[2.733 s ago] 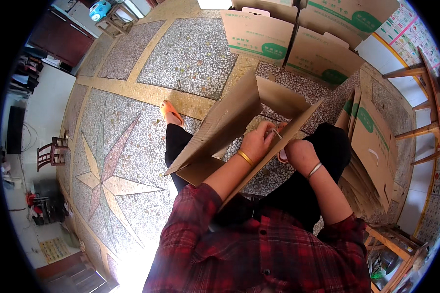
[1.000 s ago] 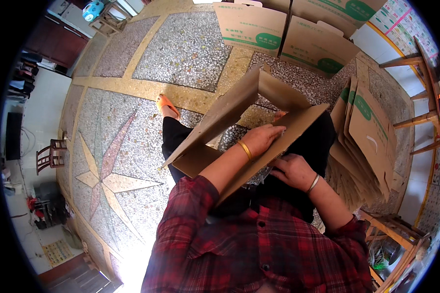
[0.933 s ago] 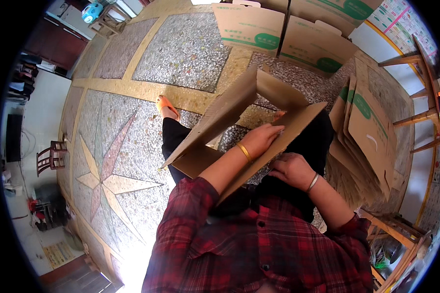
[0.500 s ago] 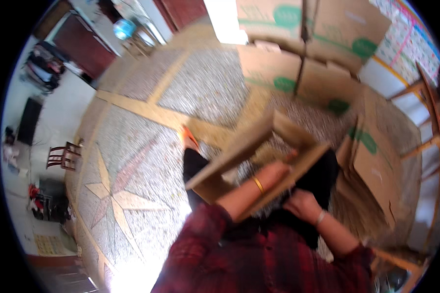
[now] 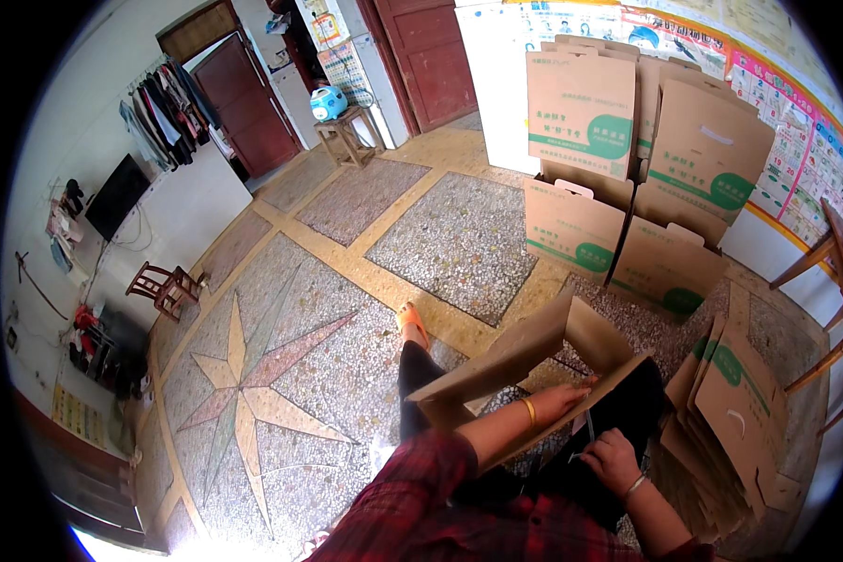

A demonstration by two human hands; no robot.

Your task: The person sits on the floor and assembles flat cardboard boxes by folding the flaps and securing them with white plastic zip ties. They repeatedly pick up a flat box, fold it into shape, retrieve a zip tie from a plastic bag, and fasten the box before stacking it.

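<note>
An opened-out cardboard box [image 5: 496, 361] rests tilted across my lap, its four walls forming a frame. My left hand [image 5: 562, 401], with a gold bangle at the wrist, reaches inside it, fingers together against the inner face of the right-hand wall. Part of those fingertips is hidden. Outside that same wall, my right hand [image 5: 613, 461] is closed in a pinch on a thin whitish plastic strip [image 5: 589, 427], which runs up toward the cardboard. Where the strip's upper end goes is hard to make out.
Flattened cartons [image 5: 735, 403] lean in a stack at my right, beside a wooden chair [image 5: 838, 272]. Made-up cartons [image 5: 581, 112] stand piled against the wall ahead. Patterned stone floor [image 5: 450, 244] spreads ahead and left; a small chair [image 5: 164, 288] stands far left.
My view has shifted, and the scene appears lower and sharper. The left hand stays inside the box; the right stays beside its wall, with the strip now plainly visible.
</note>
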